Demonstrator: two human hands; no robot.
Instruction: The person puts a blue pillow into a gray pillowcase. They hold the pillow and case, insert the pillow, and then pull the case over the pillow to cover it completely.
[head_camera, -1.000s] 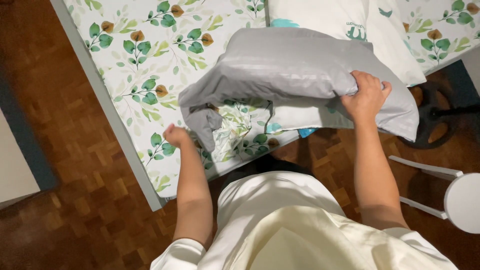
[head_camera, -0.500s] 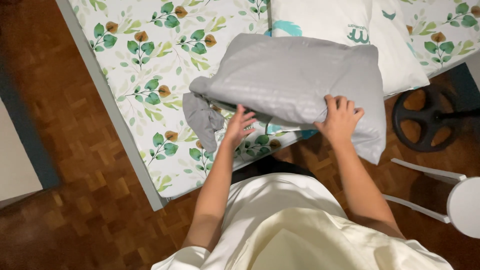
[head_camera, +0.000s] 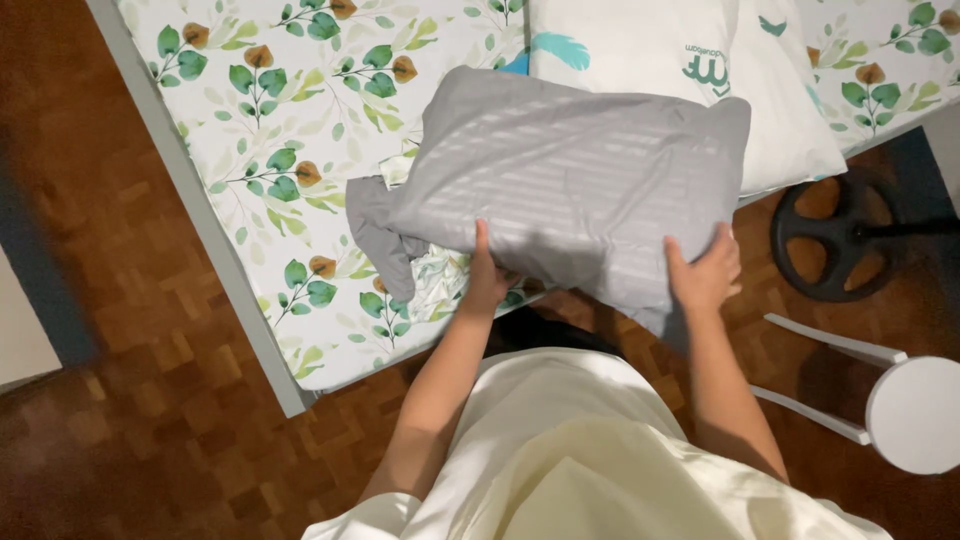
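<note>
At the far left I see the dark brown parquet wood floor (head_camera: 120, 330), and beside it the grey edge of the bed with its white sheet printed with green leaves and brown flowers (head_camera: 270, 120). On that sheet, near the bed's front edge, lies the grey striped fabric pillow (head_camera: 580, 190), which is the thing both hands are on; a loose grey flap of its case hangs out at its left end, over a crumpled bit of the leafy fabric. My left hand (head_camera: 487, 275) grips the pillow's near edge, thumb on top and the fingers tucked beneath, out of sight. Further right, my right hand (head_camera: 703, 272) clasps the near right corner the same way, thumb and palm pressed on the cloth, fingers curled around it. Behind the grey pillow sits a white pillow with teal feather marks (head_camera: 680, 70), touching its far edge. On the floor to the right stands a black round wheel-shaped base (head_camera: 835, 240), and nearest the right edge a white round stool (head_camera: 915, 415).
</note>
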